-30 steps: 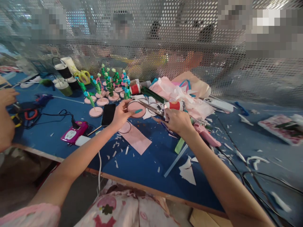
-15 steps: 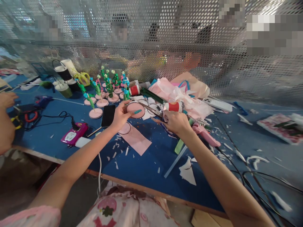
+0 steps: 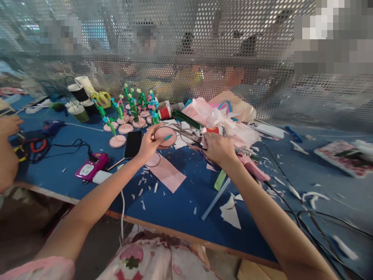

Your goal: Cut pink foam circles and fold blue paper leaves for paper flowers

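Between the thumb and fingers of my left hand is a round pink paper disc, held above the table. My right hand is closed around the handles of a pair of scissors. Their blades point left and lie at the disc's right edge. Whether they bite into the paper I cannot tell. Below the disc, a pink paper strip lies on the table beside another pink circle with a dark outline. Behind the right hand lies a red and white roll.
Several green and blue craft plants on pink discs stand behind a black phone. A purple power socket is at left, a pink glue gun at right. Paper scraps litter the blue table. Another person's hand is far left.
My left hand and the disc have shifted slightly left. The scissors have stayed at the disc's edge, their angle changing a little. A small pink scrap shows below my right hand.
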`<state>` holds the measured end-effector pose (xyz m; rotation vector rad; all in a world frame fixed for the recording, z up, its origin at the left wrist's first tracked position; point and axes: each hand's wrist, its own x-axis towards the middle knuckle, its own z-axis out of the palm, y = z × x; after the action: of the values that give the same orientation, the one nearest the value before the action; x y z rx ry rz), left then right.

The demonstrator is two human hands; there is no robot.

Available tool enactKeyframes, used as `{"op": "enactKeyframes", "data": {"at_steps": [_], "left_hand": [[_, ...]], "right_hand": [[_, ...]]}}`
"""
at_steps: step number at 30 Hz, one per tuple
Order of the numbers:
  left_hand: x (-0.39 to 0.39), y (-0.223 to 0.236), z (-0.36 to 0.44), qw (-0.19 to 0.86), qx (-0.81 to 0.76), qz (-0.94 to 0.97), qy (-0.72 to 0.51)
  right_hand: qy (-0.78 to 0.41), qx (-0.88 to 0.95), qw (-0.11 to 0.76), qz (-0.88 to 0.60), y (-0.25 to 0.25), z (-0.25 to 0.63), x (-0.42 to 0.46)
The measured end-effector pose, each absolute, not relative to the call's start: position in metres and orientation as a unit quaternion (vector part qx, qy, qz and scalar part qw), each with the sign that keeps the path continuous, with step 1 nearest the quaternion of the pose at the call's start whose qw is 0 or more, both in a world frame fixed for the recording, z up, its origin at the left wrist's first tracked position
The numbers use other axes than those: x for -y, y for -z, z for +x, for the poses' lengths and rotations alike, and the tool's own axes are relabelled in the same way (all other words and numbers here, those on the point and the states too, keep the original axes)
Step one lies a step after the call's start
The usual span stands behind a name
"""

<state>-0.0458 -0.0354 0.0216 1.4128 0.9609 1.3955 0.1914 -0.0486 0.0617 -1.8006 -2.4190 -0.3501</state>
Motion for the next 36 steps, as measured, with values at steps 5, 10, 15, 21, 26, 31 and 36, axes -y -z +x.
{"op": "enactKeyframes", "data": {"at_steps": [5, 10, 15, 21, 26, 31, 36], "left_hand": [[0.0371, -0.0249, -0.0434, 0.463, -0.384, 0.548, -0.581], [0.0369, -0.0247, -0.0426, 0.470, -0.376, 0.547, -0.582], [0.0374, -0.0242, -0.0424, 0.470, -0.376, 0.551, -0.578], [0.0370, -0.0218, -0.0425, 0.469, -0.371, 0.552, -0.581], [0.0358, -0.0195, -0.0431, 0.458, -0.376, 0.560, -0.579], [0.0355, -0.0183, -0.0439, 0.449, -0.379, 0.572, -0.572], [0.0355, -0.0189, -0.0432, 0.443, -0.381, 0.572, -0.576]], "right_hand": [[0.121, 0.793, 0.051, -0.596, -0.0546, 0.1906, 0.0477], [0.108, 0.800, 0.048, -0.589, -0.0547, 0.1893, 0.0488], [0.095, 0.804, 0.056, -0.584, -0.0560, 0.1884, 0.0499], [0.081, 0.815, 0.060, -0.571, -0.0561, 0.1880, 0.0502], [0.080, 0.812, 0.062, -0.575, -0.0555, 0.1882, 0.0498], [0.065, 0.814, 0.053, -0.575, -0.0549, 0.1886, 0.0493], [0.069, 0.801, 0.042, -0.593, -0.0561, 0.1844, 0.0499]]}}
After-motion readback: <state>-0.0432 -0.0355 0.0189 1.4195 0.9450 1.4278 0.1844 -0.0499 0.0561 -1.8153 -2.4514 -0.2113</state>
